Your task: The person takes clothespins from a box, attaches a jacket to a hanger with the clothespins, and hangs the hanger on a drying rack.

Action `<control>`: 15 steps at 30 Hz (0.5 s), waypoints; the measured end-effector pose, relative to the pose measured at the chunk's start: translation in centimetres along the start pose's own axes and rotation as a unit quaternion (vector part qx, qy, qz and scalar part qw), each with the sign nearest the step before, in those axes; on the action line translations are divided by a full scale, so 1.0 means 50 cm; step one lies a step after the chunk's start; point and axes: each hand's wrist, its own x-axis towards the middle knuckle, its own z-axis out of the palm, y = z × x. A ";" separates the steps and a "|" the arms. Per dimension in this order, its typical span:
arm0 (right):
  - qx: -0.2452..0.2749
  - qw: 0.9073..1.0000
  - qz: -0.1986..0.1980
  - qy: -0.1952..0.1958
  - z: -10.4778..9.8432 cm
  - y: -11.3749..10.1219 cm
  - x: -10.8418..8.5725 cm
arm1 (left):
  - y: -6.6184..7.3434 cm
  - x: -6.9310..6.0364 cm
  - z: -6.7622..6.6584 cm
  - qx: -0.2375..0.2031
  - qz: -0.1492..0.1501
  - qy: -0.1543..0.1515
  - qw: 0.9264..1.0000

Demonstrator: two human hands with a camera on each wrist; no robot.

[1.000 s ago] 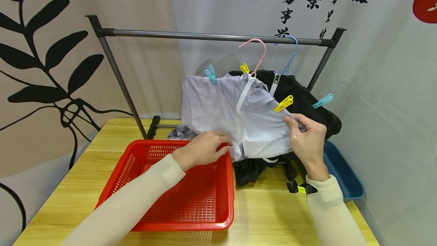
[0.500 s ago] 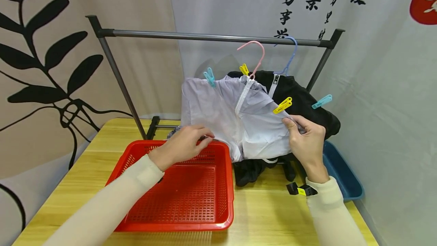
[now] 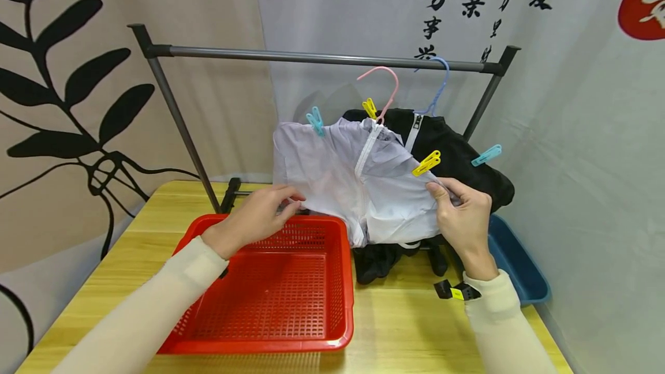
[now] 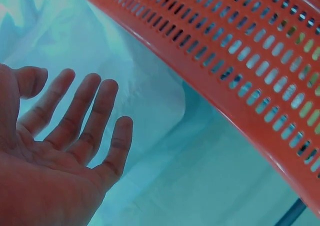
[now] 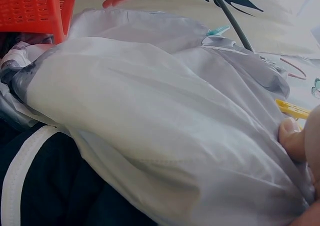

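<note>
A pale lavender-white zip jacket (image 3: 332, 154) is on a pink hanger (image 3: 396, 88), whose hook shows in front of the rail. A blue clothespin (image 3: 315, 121) sits at its left shoulder and a yellow clothespin (image 3: 427, 163) at the right. My right hand (image 3: 466, 221) pinches the jacket's right edge just below the yellow clothespin; in the right wrist view the thumb (image 5: 292, 138) presses the cloth. My left hand (image 3: 260, 215) is above the red basket's back rim, near the jacket's lower left. In the left wrist view its fingers (image 4: 82, 106) are loosely extended, holding nothing.
A red plastic basket (image 3: 348, 299) stands on the wooden table (image 3: 395, 328). Behind the jacket, a black garment (image 3: 452, 149) hangs from a blue hanger (image 3: 441, 85) on the metal rail (image 3: 291, 58). A dark blue tray (image 3: 535, 281) lies at the right.
My left hand has left the jacket's lower middle and moved left over the basket's back rim. My right hand keeps its pinch on the jacket's edge.
</note>
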 end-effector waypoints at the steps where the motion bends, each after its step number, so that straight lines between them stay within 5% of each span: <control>1: 0.001 1.000 0.000 0.000 0.000 0.000 0.000 | -0.003 -0.002 -0.003 0.001 -0.005 0.000 1.000; 15: 0.001 1.000 0.000 -0.006 -0.002 -0.001 -0.002 | -0.042 -0.022 -0.040 -0.005 -0.028 0.036 0.999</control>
